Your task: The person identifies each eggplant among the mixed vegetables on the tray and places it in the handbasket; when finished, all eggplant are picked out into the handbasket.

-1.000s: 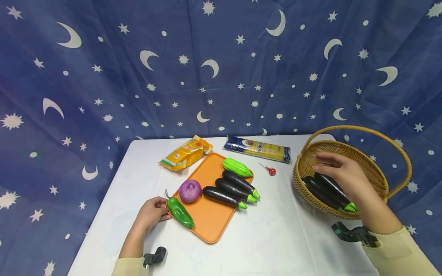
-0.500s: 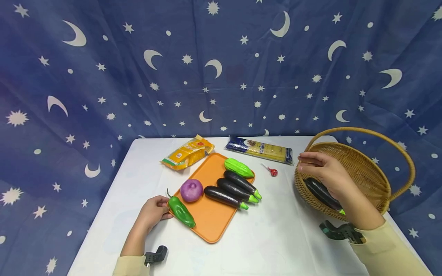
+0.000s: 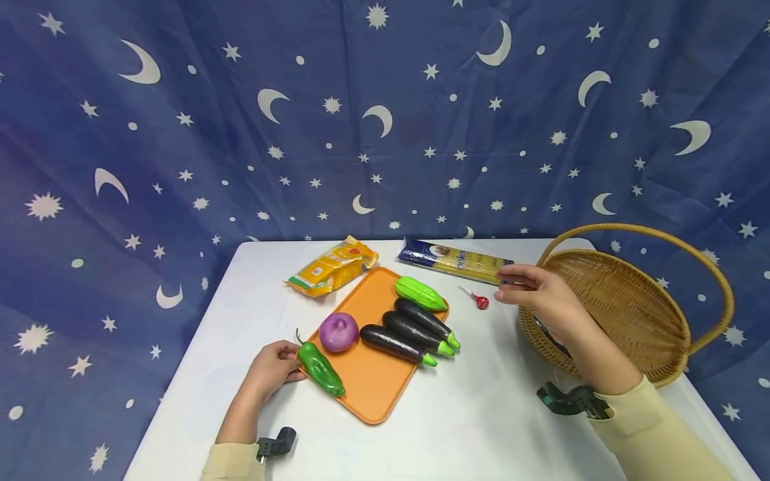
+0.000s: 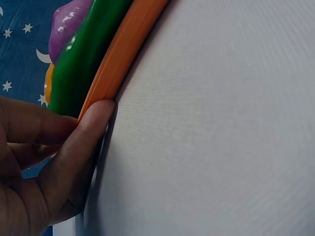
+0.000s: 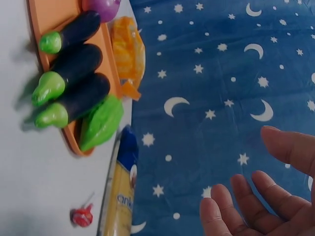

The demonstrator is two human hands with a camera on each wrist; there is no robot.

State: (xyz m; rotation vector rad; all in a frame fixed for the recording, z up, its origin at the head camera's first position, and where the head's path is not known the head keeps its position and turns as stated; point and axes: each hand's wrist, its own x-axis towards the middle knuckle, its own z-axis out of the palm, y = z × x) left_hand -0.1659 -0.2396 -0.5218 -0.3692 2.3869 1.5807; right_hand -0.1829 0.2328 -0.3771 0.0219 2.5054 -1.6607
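Note:
My left hand [image 3: 273, 369] pinches the left corner of an orange tray [image 3: 367, 401], thumb on its outer side in the left wrist view. Beside those fingers a green chili pepper [image 3: 321, 369] lies along the tray edge. Also on the tray are a purple onion [image 3: 338, 332], three eggplants [image 3: 394, 343] with green ends, and a light green ridged vegetable [image 3: 421, 294]. My right hand [image 3: 544, 294] holds nothing, its fingers spread apart in the right wrist view. It hovers left of the wicker basket [image 3: 625, 314], overlapping its rim. Dark eggplant shows just behind the hand, mostly hidden.
A yellow packet [image 3: 332, 267] lies behind the tray. Toward the back right is a pack of spaghetti [image 3: 457, 260], with a red lollipop [image 3: 482, 302] in front of it. The basket's tall handle [image 3: 662, 235] arches up at the table's right edge.
My right hand has moved left, from over the basket's inside to beyond its left rim, with nothing in it. The left hand keeps its hold on the tray; the head view has shifted slightly.

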